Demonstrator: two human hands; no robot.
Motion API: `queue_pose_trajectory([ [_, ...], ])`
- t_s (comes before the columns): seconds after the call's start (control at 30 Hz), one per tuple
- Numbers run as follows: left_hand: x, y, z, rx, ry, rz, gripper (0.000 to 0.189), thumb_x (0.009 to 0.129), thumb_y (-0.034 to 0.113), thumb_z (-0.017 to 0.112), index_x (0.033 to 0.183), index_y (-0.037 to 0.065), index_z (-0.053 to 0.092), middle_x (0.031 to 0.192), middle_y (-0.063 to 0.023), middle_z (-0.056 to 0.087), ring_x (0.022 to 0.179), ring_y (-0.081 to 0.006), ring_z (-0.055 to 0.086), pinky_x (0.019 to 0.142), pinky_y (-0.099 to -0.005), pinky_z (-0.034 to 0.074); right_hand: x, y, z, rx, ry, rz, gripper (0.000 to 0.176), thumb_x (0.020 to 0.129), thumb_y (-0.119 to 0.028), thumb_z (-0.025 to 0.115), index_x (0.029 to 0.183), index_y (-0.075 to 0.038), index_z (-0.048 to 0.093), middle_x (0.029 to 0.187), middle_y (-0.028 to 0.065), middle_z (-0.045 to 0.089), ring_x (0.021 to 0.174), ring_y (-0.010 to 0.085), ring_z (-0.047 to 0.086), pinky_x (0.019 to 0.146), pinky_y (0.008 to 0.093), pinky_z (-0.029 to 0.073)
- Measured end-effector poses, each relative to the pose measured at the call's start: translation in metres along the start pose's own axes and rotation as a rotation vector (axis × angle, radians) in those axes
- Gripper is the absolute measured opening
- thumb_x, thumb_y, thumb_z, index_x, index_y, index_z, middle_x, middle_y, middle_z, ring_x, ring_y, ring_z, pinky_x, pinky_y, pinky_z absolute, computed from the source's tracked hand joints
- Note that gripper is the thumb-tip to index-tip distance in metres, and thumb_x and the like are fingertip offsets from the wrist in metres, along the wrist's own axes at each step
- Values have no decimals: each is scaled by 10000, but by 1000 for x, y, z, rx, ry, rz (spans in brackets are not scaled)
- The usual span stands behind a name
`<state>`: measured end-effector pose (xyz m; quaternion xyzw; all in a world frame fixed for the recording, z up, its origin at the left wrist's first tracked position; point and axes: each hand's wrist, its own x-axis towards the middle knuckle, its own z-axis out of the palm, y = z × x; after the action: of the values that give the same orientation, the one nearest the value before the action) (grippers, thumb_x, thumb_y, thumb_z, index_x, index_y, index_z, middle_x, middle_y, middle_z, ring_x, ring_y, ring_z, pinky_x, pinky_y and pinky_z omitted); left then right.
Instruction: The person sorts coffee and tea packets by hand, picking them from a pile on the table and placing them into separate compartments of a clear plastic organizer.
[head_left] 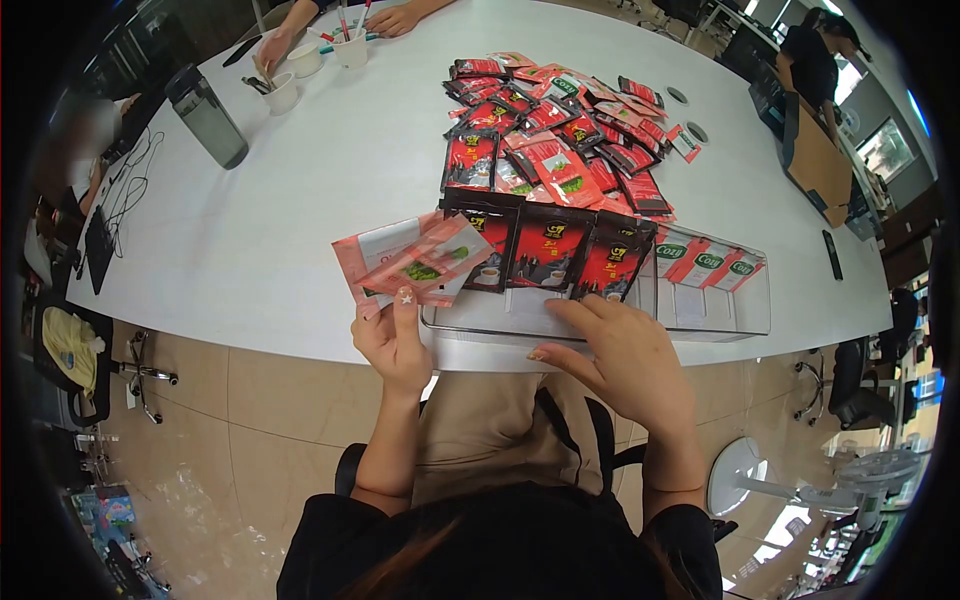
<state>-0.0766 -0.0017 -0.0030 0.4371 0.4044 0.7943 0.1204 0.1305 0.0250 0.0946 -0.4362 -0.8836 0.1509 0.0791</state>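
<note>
My left hand [393,345] pinches pink sachets [430,265] with a green leaf print, fanned out over the left end of a clear plastic box [490,326]. Thumb and fingers apart, my right hand [635,365] is at the box's front edge and appears to hold nothing. Black-and-red coffee sachets [547,247] stand in a row in the left compartment. In the right compartment are several pink-and-white Cozy sachets [708,262]. Behind the box lies a large heap of mixed sachets [560,125], black-red and pink. Whatever is beneath the fanned sachets is hidden.
A grey bottle [207,118] stands on the white table [330,150] at left. Farther back are white cups [282,95] with pens and another person's hands [395,20]. At right are a cardboard box [815,160] and a black phone-like object [832,255].
</note>
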Motion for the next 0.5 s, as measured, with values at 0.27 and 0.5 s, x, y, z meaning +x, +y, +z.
queue_pose_trajectory([
  [0.27, -1, -1, -3, -11, -22, -19, 171, 950, 49, 517, 1031, -99, 543, 874, -89, 630, 736, -77, 549, 638, -216, 445, 1, 3, 6, 4, 115, 11, 615, 837, -519, 609, 1107, 33, 591, 936, 166, 577, 786, 354, 624, 679, 415, 506],
  [0.5, 0, -1, -2, -7, -18, -14, 175, 952, 55, 513, 1019, -104, 542, 848, -92, 635, 703, -74, 544, 615, -214, 440, 0, 2, 4, 2, 93, 58, 604, 850, -505, 598, 1135, 28, 582, 910, 153, 574, 785, 349, 626, 680, 415, 507],
])
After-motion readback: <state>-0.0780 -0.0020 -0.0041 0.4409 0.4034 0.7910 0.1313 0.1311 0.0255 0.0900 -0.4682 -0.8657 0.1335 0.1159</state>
